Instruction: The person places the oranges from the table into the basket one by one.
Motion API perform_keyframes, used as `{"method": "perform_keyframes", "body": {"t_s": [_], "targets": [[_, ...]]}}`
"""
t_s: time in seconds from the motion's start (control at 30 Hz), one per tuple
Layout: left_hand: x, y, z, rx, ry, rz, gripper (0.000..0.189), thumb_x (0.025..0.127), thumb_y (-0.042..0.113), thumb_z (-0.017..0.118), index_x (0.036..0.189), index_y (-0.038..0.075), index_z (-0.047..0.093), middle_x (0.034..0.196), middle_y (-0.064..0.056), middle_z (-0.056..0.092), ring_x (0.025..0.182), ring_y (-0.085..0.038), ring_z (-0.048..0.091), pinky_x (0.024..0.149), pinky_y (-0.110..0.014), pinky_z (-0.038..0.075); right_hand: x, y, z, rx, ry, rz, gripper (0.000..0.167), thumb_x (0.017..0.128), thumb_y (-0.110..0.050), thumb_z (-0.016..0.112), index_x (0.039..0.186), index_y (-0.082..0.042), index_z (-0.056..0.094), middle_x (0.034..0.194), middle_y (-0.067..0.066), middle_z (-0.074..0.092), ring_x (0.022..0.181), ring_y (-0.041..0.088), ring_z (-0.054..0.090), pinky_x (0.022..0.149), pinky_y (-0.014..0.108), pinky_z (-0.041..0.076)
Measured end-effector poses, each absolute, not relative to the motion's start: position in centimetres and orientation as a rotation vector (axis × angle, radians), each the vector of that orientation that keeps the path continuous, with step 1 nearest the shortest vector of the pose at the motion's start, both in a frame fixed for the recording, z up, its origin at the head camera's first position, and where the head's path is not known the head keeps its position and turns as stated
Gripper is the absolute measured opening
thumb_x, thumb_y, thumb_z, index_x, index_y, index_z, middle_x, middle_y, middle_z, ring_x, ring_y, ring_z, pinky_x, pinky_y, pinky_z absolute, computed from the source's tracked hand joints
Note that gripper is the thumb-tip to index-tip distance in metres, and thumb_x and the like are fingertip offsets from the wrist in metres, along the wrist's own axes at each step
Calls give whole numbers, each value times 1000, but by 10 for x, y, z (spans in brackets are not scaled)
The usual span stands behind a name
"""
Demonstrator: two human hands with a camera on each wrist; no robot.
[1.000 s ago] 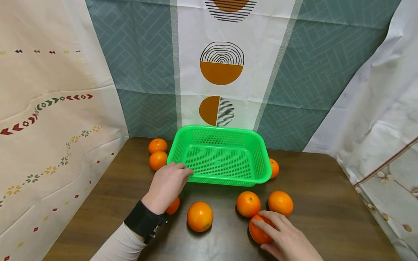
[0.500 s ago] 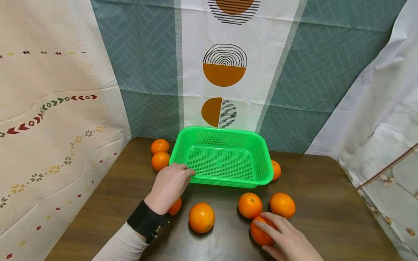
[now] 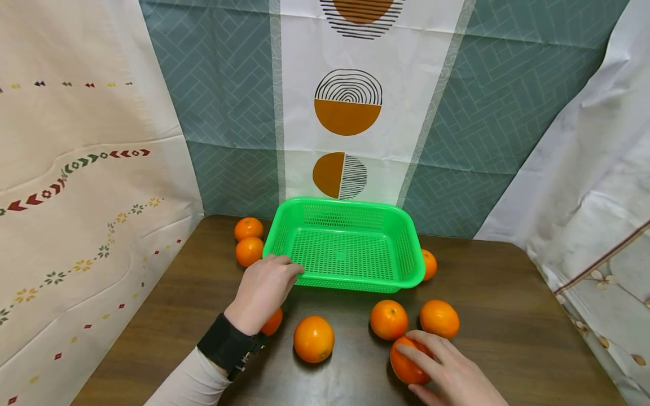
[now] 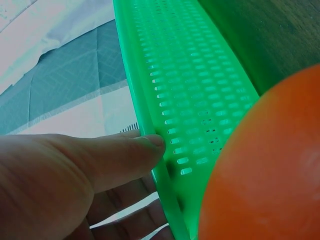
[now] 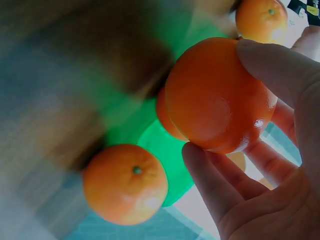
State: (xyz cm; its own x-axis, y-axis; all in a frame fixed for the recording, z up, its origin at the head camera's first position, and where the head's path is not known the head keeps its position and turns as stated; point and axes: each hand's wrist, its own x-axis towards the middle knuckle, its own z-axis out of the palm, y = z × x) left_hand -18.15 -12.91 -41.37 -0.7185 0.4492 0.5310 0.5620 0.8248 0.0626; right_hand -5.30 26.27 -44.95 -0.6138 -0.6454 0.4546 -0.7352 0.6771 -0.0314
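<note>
My left hand (image 3: 266,288) grips the front left part of the rim of a green plastic basket (image 3: 350,281). In the left wrist view the thumb (image 4: 125,156) lies against the outer side, with the other fingers beyond the rim. A large orange (image 4: 270,175) fills the right of that view. Lower right in the head view, my right hand (image 3: 452,372) holds an orange (image 3: 407,362) between thumb and fingers. The right wrist view shows thumb and fingertips around this orange (image 5: 215,95). Two more oranges, one nearer the middle (image 3: 389,320) and one to the right (image 3: 439,319), lie just beyond it.
Two oranges (image 3: 249,251) sit left of the basket, and another orange (image 3: 429,265) is partly hidden at its right end. One orange (image 3: 313,339) lies between the hands; another (image 3: 272,321) is half behind the left wrist. Patterned cloth (image 3: 228,113) hangs behind the wooden table (image 3: 508,316).
The head view has shifted slightly since the first frame. Both hands keep their places on the basket rim and the orange.
</note>
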Motion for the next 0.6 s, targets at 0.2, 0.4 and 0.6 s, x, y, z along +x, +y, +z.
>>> {"method": "perform_keyframes", "body": {"t_s": [0.2,0.4,0.6], "targets": [[-180,-129,-413,-747,-2479,-306,22,86,4,94,100,18,85,92,3,75,79,-23,68,64,-33,55,-54,259,-433,1097,-2474,303,53,107,-58,57,148,-26,68,148,2,60,124,16,61,90,27,59],[-179,-129,-413,-751,-2471,-313,22,86,3,94,99,17,85,92,3,76,79,-23,68,64,-33,56,-61,254,-414,1115,-2476,312,51,108,-55,58,148,-24,68,146,2,61,120,18,64,84,29,62],[-179,-129,-413,-759,-2466,-309,21,86,3,93,99,17,85,91,3,76,79,-23,68,64,-32,55,-74,248,-393,1133,-2445,314,47,109,-47,59,148,-21,68,147,2,61,120,21,65,84,31,63]]}}
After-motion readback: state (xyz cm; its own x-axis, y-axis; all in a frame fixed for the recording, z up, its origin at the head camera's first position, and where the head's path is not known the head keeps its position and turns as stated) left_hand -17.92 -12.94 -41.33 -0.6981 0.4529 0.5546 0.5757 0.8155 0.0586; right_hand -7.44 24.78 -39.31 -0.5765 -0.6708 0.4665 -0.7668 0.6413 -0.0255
